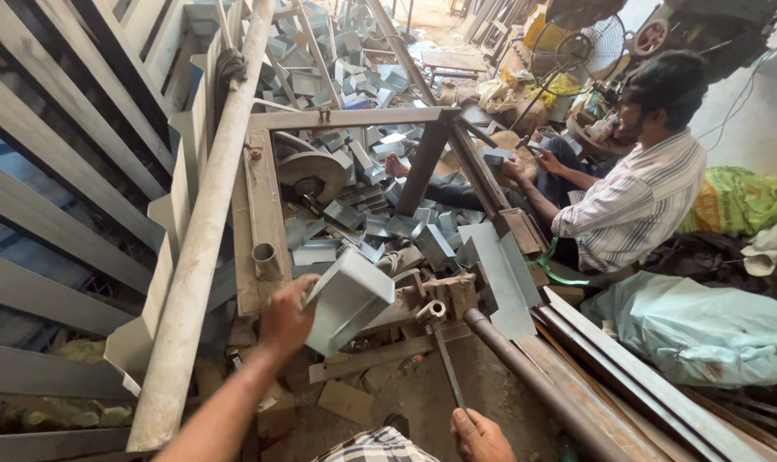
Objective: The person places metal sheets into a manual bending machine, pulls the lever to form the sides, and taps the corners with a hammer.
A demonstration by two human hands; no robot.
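Your left hand point(286, 318) grips a folded grey sheet-metal piece point(347, 298), fingers closed on its left edge, holding it tilted just above the near rail of the rusty steel work frame point(260, 214); the piece's far end sits close to the clamp/die block point(444, 291) at the frame's near-right corner, contact not confirmable from this view. Your right hand point(481, 436), low at the near edge of view, is closed on the end of a thin steel lever rod point(447, 364) that runs up to the die block. Judged step: piece is being presented to the die w/ the lever in hand, i.e. positioning ahead of a press/bend stroke. Next move calls for: seat the piece square against the die, keep left fingers clear of the pinch zone, then a firm, steady lever stroke w/ the right hand. Risk: sharp sheet edges, and the piece could skew if seated tilted. Ref. surroundings: a heap of similar grey folded pieces point(380, 222) lies inside the frame and beyond its far rail; a flat round wheel point(311, 171) sits at the frame's far-left corner; a short pipe stub point(265, 259) stands on the left rail; a long pale pipe point(204, 222) leans along the frame's left side; a heavy rusty bar point(534, 376) runs off the near-right corner. A seated co-worker point(637, 197) in a striped shirt works w/ a small grey piece beyond the frame's right rail, well apart from your hands.
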